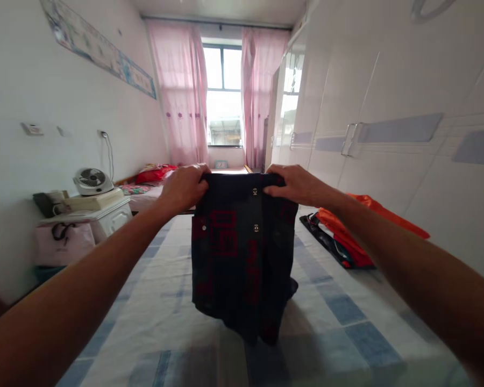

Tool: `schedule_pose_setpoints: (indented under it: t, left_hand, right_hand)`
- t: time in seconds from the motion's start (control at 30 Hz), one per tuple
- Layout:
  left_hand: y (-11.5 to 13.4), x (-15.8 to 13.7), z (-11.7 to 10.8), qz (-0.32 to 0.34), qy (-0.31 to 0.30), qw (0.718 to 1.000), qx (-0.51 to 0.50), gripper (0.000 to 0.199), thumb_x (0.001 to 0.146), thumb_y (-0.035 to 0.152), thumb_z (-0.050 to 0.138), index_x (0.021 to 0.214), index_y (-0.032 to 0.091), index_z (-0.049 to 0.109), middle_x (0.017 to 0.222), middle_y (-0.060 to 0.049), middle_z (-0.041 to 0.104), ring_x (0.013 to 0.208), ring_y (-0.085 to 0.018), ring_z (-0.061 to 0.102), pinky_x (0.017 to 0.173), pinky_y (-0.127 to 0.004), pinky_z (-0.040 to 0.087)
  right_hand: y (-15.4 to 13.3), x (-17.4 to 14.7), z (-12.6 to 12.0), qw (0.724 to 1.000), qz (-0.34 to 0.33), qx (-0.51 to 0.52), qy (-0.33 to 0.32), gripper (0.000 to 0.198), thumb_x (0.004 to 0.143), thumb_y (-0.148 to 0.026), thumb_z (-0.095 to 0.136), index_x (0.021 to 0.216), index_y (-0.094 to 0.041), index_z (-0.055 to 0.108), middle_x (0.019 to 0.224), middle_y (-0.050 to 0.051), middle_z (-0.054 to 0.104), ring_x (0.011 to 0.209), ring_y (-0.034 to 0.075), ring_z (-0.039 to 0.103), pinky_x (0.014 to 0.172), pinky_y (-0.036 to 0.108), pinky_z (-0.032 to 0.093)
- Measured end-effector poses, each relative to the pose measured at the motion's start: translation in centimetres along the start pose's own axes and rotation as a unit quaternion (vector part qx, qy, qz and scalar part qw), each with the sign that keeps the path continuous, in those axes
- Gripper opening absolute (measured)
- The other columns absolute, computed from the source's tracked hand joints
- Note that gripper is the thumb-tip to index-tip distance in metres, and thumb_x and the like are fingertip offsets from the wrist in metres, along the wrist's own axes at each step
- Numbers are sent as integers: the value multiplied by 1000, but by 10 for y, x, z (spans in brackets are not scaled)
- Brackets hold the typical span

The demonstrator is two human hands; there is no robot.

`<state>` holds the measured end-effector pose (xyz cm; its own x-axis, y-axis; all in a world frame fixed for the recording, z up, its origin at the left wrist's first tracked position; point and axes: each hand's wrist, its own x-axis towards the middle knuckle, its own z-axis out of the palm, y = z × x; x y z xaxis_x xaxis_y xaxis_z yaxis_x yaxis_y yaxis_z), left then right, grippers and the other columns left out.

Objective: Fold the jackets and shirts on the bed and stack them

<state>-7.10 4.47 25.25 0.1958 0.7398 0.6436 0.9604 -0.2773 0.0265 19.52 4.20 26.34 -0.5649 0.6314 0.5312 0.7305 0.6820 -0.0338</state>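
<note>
A dark garment with red square patterns and metal snap buttons (242,258) hangs upright in front of me, its top edge folded straight. It looks like a buttoned shirt or jacket; which one I cannot tell. My left hand (186,185) pinches its upper left corner, fingers closed over the cloth. At the upper right corner my right hand (294,184) grips it the same way, thumb on the near side. The garment's lower end reaches down to the bed (153,301), covered by a white and blue checked sheet.
To the right on the bed lies a pile of orange and dark clothes (355,231). White wardrobe doors (347,91) line the right side. At left, a small fan (92,181) sits on a white cabinet (108,217) beside a pink paper bag (64,244). Pink curtains (179,91) frame the window.
</note>
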Motion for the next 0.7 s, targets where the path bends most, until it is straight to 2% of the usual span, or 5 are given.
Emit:
schedule_pose_setpoints:
  t: [0.1,0.27,0.4,0.53,0.7]
  left_hand:
    - [-5,23,9,-2,7,1000,-19,29,74,13,42,93,16,63,77,-7,64,73,-21,59,71,-31,44]
    - [-12,21,4,42,142,988,-32,30,80,12,35,99,13,59,97,-10,61,88,-21,57,80,-33,45]
    - [-16,-68,26,114,129,980,-95,27,87,16,35,101,18,58,106,-7,60,102,-19,56,92,-34,44]
    - [-15,-196,65,161,-88,968,-173,37,84,6,32,102,22,60,113,-6,62,112,-16,55,95,-28,45]
    - [-20,-260,76,-13,-149,971,-185,29,84,18,42,103,26,62,116,-5,62,100,-18,63,86,-30,52]
  right_hand:
    - [10,19,14,998,8,-53,33,26,82,-33,53,100,-15,57,82,3,61,74,15,54,65,26,38]
    - [7,19,26,981,3,-120,152,23,85,-29,48,104,-18,52,98,6,60,82,19,55,66,28,37]
    - [-14,-44,67,990,-37,-96,91,22,78,-18,53,100,-19,53,100,6,59,88,21,54,75,32,39]
    - [-45,-136,124,996,-28,28,-84,26,71,-7,53,93,-20,55,99,5,61,91,20,55,83,34,39]
    - [-53,-182,144,956,177,201,-120,16,78,-19,51,92,-22,58,101,3,63,90,17,59,80,29,44]
